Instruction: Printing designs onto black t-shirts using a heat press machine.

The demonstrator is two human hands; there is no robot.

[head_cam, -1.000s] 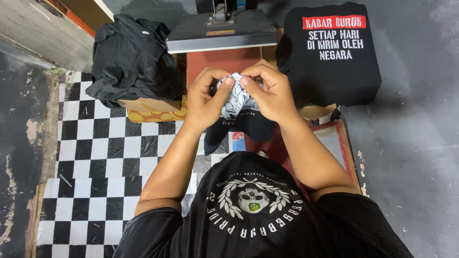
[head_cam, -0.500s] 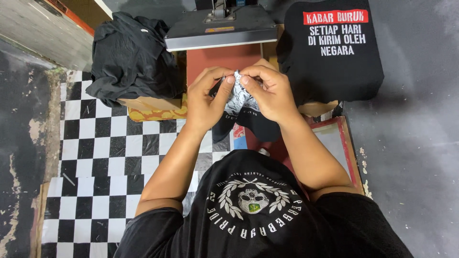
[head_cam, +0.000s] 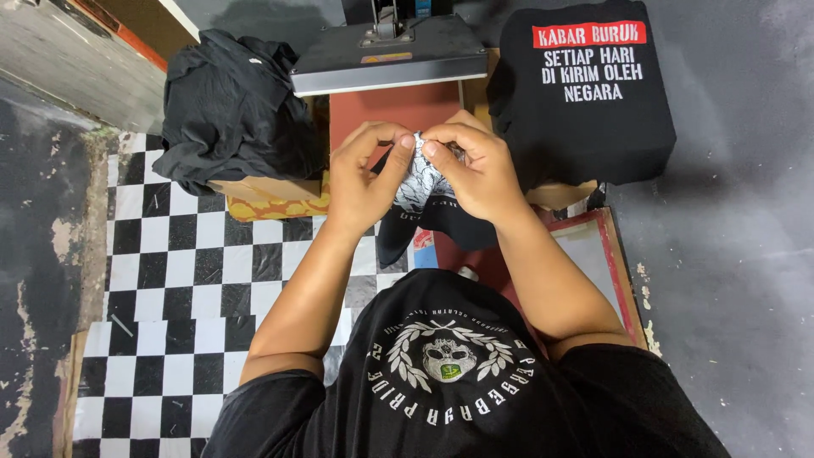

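My left hand (head_cam: 363, 180) and my right hand (head_cam: 476, 170) meet in front of my chest, fingertips pinched on a small crumpled sheet with a black-and-white print (head_cam: 419, 181). A dark garment (head_cam: 441, 222) hangs just under my hands, partly hidden by them. Behind my hands lies the red lower bed of a heat press (head_cam: 392, 108), with its grey upper plate (head_cam: 387, 56) raised above it.
A heap of black clothes (head_cam: 229, 110) sits on a box at the left. A stack of black printed shirts (head_cam: 585, 93) stands at the right. A black-and-white checkered floor mat (head_cam: 186, 280) is at the lower left, and grey concrete floor (head_cam: 729, 254) at the right.
My hands have shifted slightly while working the crumpled sheet between the fingertips. Nothing else has moved.
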